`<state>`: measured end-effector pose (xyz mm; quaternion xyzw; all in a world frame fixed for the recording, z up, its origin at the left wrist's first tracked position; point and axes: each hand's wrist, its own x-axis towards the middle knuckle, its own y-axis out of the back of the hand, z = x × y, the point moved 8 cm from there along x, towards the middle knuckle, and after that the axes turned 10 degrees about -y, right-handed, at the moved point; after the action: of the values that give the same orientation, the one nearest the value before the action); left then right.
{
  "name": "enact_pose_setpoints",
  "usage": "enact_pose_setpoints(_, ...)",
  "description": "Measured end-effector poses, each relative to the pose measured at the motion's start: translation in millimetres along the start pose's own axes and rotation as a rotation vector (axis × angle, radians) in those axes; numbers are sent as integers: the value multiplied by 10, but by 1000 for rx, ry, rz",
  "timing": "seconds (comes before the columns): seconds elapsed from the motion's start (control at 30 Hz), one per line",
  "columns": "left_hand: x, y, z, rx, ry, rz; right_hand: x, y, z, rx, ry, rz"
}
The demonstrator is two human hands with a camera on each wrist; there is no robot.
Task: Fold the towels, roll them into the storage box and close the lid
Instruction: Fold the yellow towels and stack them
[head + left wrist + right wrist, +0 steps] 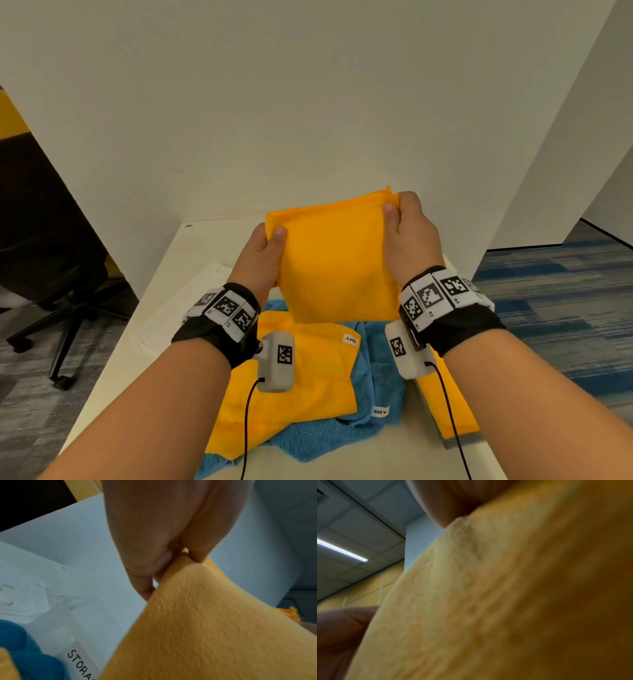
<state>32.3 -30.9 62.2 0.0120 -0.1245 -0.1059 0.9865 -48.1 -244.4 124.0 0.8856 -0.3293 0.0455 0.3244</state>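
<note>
I see my left hand [263, 253] and right hand [409, 233] each pinching a top corner of a folded square orange microfibre towel [337, 260], thumbs in front, holding it up above loose orange and blue towels [376, 387] on the white table [191, 260].

Both forearms are bare. Each wrist wears a black strap [219, 337] ringed with white blocks printed with black square codes [433, 296]. A white camera housing [276, 361] hangs beneath each wrist, trailing a thin black cable [246, 425].
</note>
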Motion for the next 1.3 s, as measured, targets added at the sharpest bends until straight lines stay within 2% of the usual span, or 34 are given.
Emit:
enact_pose_setpoints(0.07,16,29,87,144,-100,42,-16,-24,59,-16,-32,24)
enact_pose_setpoints(0.17,18,35,125,215,-183,60,-38,-68,139,-11,-89,25)
enact_pose_setpoints(0.4,-18,13,29,274,-207,28,-154,-146,397,-16,-205,35)
enact_pose_setpoints(0.63,-72,-157,117,350,-272,-112,-325,-260,883,-151,-422,-170)
enact_pose_setpoints(0.8,-111,-376,250,492,-383,-261,-536,-328,1205,-78,-603,-321)
enact_pose_setpoints(0.87,-148,-500,278,549,-428,-356,-534,-219,1183,-99,-538,-285)
enact_pose_setpoints(0.93,-197,-648,295,617,-462,-463,-516,-86,1039,-21,-408,-255)
enact_pose_setpoints(1.0,-251,-800,303,670,-474,-562,-522,-31,832,36,-228,-328)
enact_pose_setpoints(1.07,-320,-956,316,682,-493,-648,-578,-31,707,4,-104,-463)
enact_pose_setpoints(1.13,-395,-1123,337,655,-515,-710,-635,4,711,-40,-79,-574)
enact_pose_setpoints(1.2,-433,-1232,351,627,-510,-745,-666,36,755,-50,-119,-646)
enact_pose_setpoints(1.3,-467,-1440,395,623,-484,-760,-638,189,873,-96,-137,-662)
